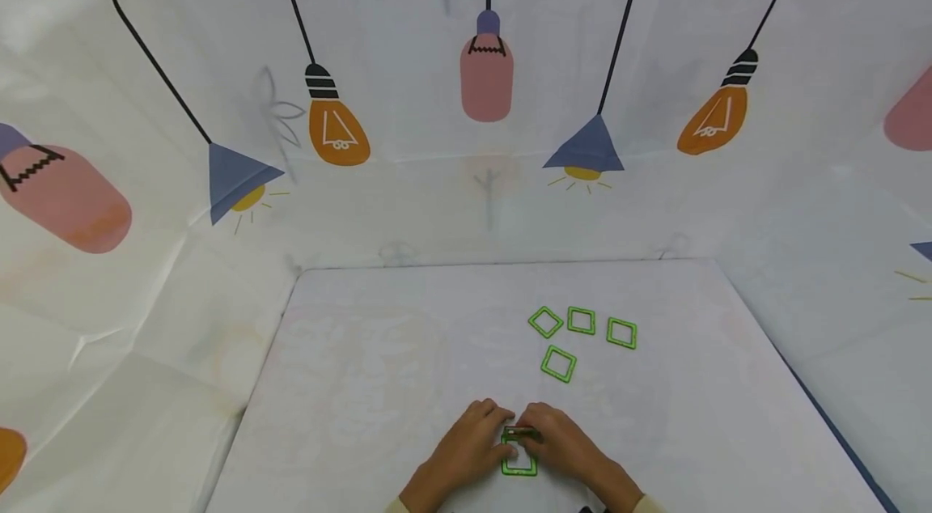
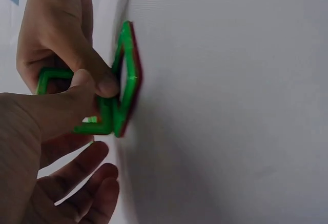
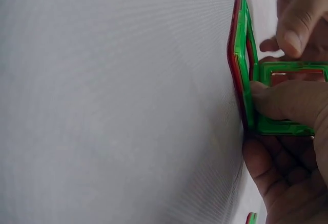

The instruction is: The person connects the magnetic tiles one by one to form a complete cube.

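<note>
A green square magnetic tile (image 1: pixel 519 473) with a red underside lies flat on the white table. At its far edge a second green magnetic tile (image 3: pixel 282 127) stands up, meeting the flat one at an angle. My right hand (image 1: pixel 566 446) pinches the standing tile, thumb on its near face and fingers behind. From the left comes my left hand (image 1: pixel 469 446), its thumb right at the tiles' left edge. In the left wrist view, that thumb (image 2: pixel 77 92) overlaps the standing tile while the other fingers hang loosely curved below, apart from it.
Several more green square tiles lie loose farther back and right of centre, among them a nearer tile (image 1: pixel 558 364) and a rightmost tile (image 1: pixel 622 332). A white sheet (image 1: pixel 408 197) printed with hanging lamps rises behind the table and along its sides.
</note>
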A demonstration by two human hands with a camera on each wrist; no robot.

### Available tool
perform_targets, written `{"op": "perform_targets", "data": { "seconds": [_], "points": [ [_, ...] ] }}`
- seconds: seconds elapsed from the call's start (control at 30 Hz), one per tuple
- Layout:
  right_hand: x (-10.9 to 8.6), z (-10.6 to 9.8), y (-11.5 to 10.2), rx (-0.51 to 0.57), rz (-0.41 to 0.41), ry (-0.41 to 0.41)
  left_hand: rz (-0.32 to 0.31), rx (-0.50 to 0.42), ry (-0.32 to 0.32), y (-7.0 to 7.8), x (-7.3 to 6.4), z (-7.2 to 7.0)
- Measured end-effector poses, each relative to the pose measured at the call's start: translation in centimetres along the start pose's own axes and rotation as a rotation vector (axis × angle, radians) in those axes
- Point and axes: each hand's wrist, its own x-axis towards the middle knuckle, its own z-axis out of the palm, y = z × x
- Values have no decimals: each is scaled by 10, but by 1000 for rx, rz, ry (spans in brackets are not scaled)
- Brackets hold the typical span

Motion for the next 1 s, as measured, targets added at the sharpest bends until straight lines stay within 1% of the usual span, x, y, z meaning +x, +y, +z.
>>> {"op": "perform_targets", "data": {
  "seconds": [0.07, 0.13, 0.2, 0.23, 0.33, 0.43, 0.5, 0.67, 0.73, 0.83, 0.9, 1.0],
  "points": [
    [0, 1, 0, 0, 0, -2, 11, 5, -48, 3, 7, -2],
    [0, 1, -1, -1, -1, 2, 29, 32, -79, 6, 12, -3],
    [-1, 0, -1, 6, 3, 1, 54, 79, -89, 10, 17, -4],
    [-1, 0, -1, 5, 2, 3, 56, 101, -95, 12, 19, -4],
    [-1, 0, -2, 10, 11, 1, 70, 152, -98, 16, 24, -4],
    [-1, 0, -1, 11, 18, 3, 54, 151, -106, 19, 26, -5],
    [-1, -1, 0, 15, 22, 9, 46, 145, -99, 21, 26, -6],
    [-2, -4, 3, 18, 40, 14, 36, 139, -49, 21, 24, -5],
    [-4, -9, 7, 18, 67, -1, 8, 114, -34, 20, 23, -1],
    [-7, -20, 14, 10, 98, -3, -67, 49, -16, 18, 21, 5],
    [-9, -28, 20, 9, 103, 32, -116, 3, 10, 17, 20, 8],
    [-10, -40, 27, -14, 96, 133, -183, -57, 53, 18, 17, 13]
  ]
}}
